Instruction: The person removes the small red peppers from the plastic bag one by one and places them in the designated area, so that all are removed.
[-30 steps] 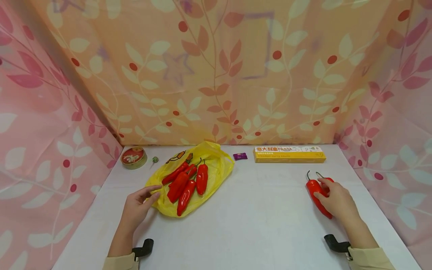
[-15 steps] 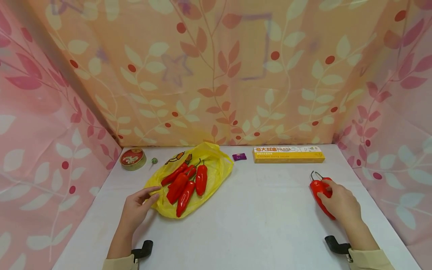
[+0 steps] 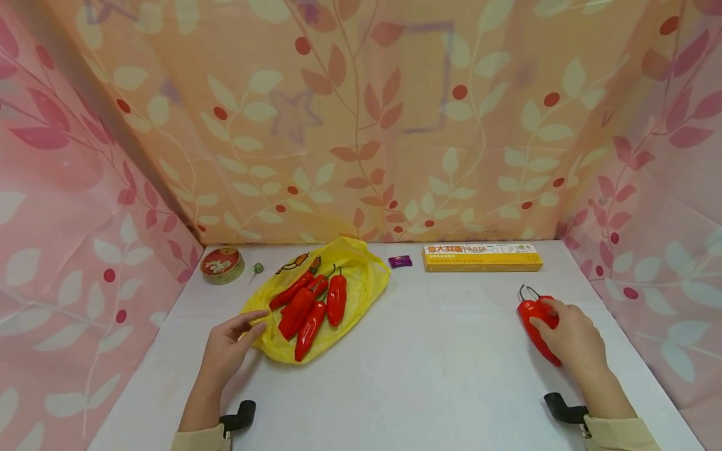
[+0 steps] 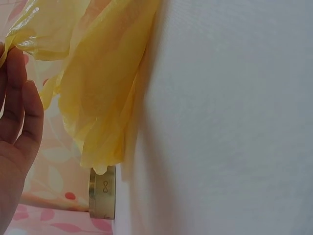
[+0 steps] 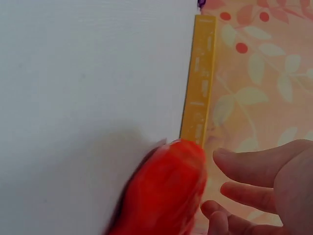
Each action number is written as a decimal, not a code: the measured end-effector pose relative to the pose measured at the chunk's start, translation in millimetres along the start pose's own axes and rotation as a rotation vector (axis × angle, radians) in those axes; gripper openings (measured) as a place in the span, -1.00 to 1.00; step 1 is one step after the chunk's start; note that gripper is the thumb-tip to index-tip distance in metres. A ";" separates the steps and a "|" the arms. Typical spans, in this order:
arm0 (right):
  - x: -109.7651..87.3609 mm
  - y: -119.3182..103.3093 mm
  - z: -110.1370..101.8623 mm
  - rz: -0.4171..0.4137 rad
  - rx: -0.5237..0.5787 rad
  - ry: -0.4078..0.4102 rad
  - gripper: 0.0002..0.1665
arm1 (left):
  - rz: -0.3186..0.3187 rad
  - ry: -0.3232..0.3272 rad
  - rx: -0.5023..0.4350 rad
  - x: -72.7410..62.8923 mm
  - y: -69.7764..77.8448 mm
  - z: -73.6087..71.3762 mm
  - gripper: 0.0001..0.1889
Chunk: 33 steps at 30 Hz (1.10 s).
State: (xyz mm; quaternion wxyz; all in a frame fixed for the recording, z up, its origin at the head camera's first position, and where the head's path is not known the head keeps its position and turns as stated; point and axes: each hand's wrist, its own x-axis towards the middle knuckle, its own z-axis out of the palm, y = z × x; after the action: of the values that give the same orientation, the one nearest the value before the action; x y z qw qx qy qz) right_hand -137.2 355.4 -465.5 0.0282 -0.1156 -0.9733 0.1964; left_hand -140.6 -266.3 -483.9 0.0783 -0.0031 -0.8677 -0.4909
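My left hand [image 3: 225, 346] pinches the near-left edge of the mouth of a yellow plastic bag [image 3: 365, 269]; in the left wrist view the film [image 4: 105, 83] stretches from the fingertips. Several glossy red chili peppers [image 3: 336, 299] lie inside the bag. At the right side of the table, my right hand [image 3: 572, 338] is over two more red chili peppers [image 3: 528, 311], which lie side by side with green stems pointing away. Its thumb and fingers [image 5: 244, 169] are spread apart beside a red pepper [image 5: 168, 186] in the right wrist view. The hand hides part of the farther pepper.
A yellow and white pasta box [image 3: 483, 259] lies along the back right. Beside the bag are a small purple packet [image 3: 400, 261] and a green lollipop [image 3: 257, 269]. A round tin [image 3: 222, 265] stands at the back left. Patterned cloth walls [image 3: 361, 156] enclose the table.
The left pepper of the right pair has shifted right against its neighbour, along with my right hand. That hand then eased slightly right, uncovering more red. My left hand stays put.
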 end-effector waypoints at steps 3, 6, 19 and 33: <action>-0.4 -7.1 -4.0 -0.011 0.013 -0.001 -0.18 | 0.001 0.002 0.000 0.0 -0.1 -0.4 -0.72; -0.9 -17.8 -6.9 -0.042 0.027 0.010 -0.21 | -0.001 0.001 -0.002 -0.3 0.5 -1.0 -0.72; -3.1 -74.9 -9.5 -0.236 0.154 0.017 -0.27 | -0.030 -0.015 -0.024 -1.4 5.1 -0.7 -0.69; -3.7 -130.5 12.8 -0.322 0.269 -0.078 -0.28 | -0.029 -0.008 -0.004 0.3 2.8 -0.9 -0.70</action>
State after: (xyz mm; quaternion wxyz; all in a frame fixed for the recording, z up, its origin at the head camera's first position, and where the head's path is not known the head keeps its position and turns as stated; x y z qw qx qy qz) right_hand -162.8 232.8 -426.6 0.0364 0.0537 -0.9446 0.3217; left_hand -140.6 -265.6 -481.0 0.0676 0.0074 -0.8670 -0.4937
